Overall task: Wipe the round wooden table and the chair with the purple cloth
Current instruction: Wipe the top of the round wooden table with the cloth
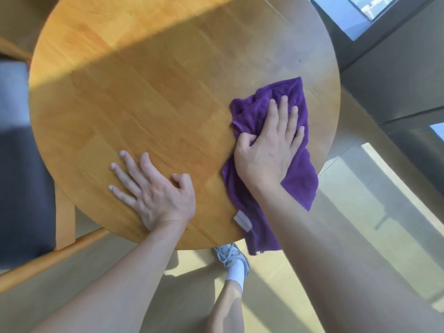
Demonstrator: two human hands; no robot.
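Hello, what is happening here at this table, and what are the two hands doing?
A person is wiping the round wooden table. The right hand presses flat on the purple cloth near the table's right edge, and part of the cloth hangs over the rim. The left hand rests open on the bare wood, apparently steadying. The chair, at the left, is not being touched.

My only view is head-worn, looking steeply down and close on the round tabletop [156,92], which fills the upper frame; floor [348,236] sits lower right.
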